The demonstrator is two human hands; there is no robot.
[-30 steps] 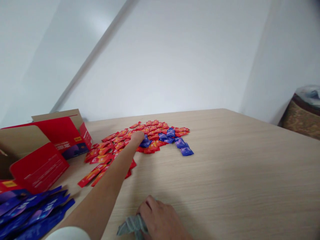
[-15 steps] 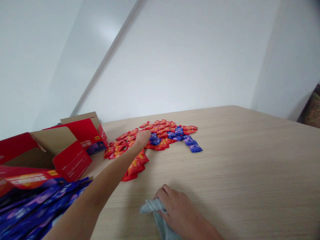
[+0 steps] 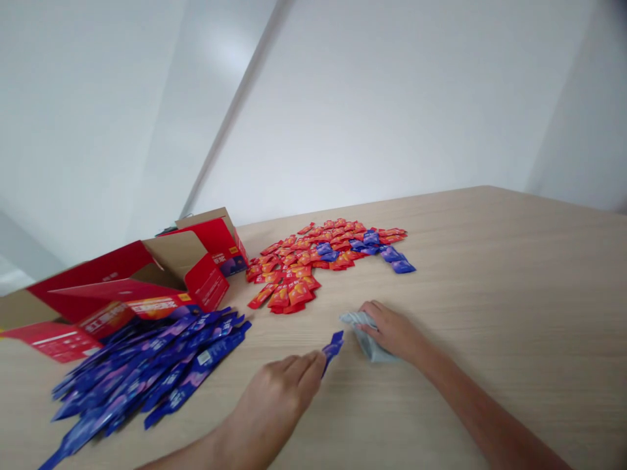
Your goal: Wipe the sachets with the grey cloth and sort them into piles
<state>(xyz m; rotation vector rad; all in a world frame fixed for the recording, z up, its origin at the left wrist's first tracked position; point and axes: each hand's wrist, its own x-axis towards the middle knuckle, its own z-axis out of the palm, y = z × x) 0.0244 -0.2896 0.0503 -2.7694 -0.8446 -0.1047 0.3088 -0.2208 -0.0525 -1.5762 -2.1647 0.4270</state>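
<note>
left hand [image 3: 279, 393] pinching blue sachet [image 3: 333, 350] over counter [image 3: 470, 320]; right hand [image 3: 390, 329] gripping grey cloth [image 3: 376, 350] just beside; risk: sachet could slip if pinch loosens, or snag if cloth bunches

We count two hands: one left hand [image 3: 281, 397] and one right hand [image 3: 392, 331]; one grey cloth [image 3: 373, 346]; one held blue packet [image 3: 334, 349]; and one table [image 3: 490, 274]. We make out at least two red boxes [image 3: 208, 281]; more than six long blue packets [image 3: 157, 359] in one heap, overlapping too much for an exact figure; more than twenty red packets [image 3: 298, 292]; and at least five small blue packets [image 3: 403, 267], likewise overlapped.
</note>
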